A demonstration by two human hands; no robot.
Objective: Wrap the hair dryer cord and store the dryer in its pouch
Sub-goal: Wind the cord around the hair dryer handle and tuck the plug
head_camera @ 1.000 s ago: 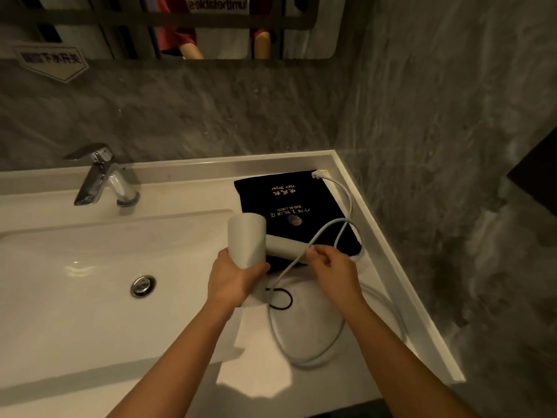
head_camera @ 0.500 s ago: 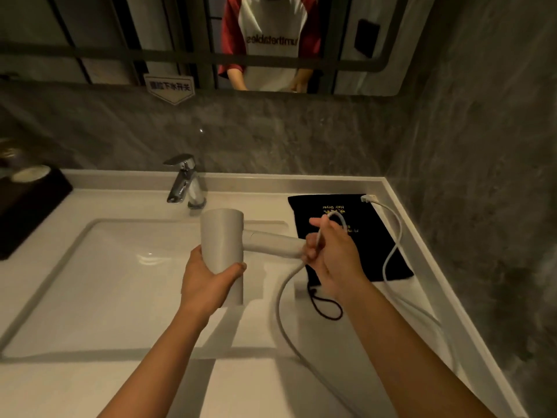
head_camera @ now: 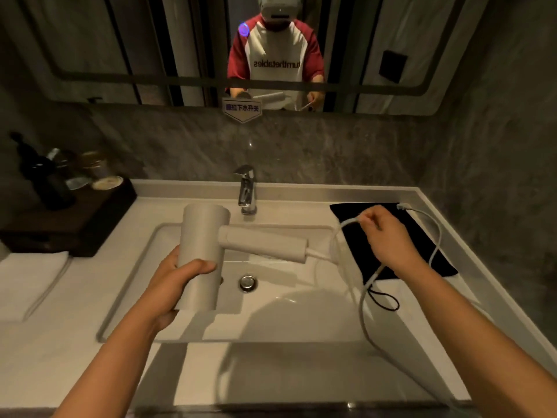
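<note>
My left hand [head_camera: 177, 285] is clamped round the barrel of the hair dryer [head_camera: 205, 251], holding it up over the sink [head_camera: 289, 321] with the handle pointing right. My right hand [head_camera: 382, 236] has its fingers pinched together on the cord [head_camera: 366, 297], just right of the handle's end, lifting a bend of it above the pouch [head_camera: 422, 236].

No turns on the handle yet, as far as I can see, so I'd call this the very start of the wrap. From the pinch the cord drops in a long slack loop toward the near edge of the counter [head_camera: 75, 342], and another stretch runs back along the right side to the plug [head_camera: 403, 206], which lies at the far right corner of the black pouch. The pouch is flat on the counter right of the sink, its drawstring [head_camera: 384, 300] trailing near.

The risks now: that hanging loop could catch the counter edge or slip into the basin as I wind. The plug may drag across the pouch and pull it askew. Loose turns would slide off the smooth handle.
</note>
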